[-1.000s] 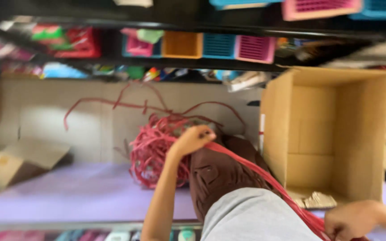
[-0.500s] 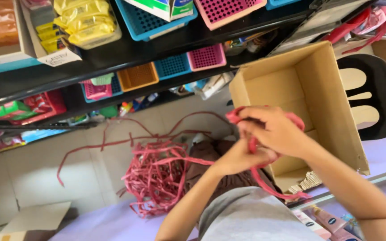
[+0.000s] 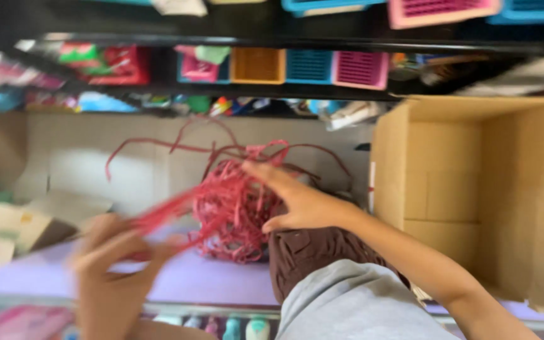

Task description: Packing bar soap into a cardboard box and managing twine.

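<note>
A tangle of red paper strips (image 3: 234, 208) lies on a purple surface (image 3: 215, 280), with loose strands arching above it. My left hand (image 3: 111, 271), blurred at the lower left, is closed on a few red strands that stretch tight from the tangle. My right hand (image 3: 297, 201) reaches in from the right, fingers spread and extended, its fingertips on the top of the tangle. Below my right hand sits a brown crinkled object (image 3: 322, 252) against my grey-clad knee (image 3: 360, 302).
A large open cardboard box (image 3: 473, 189) lies on its side at the right, its inside facing me. Small cardboard boxes (image 3: 20, 226) sit at the left. Dark shelves above hold coloured plastic baskets (image 3: 310, 66) and packaged goods.
Both hands were together at the strips near the box half a second ago. They have moved apart: the left has drawn strands out to the lower left, the right reaches onto the tangle.
</note>
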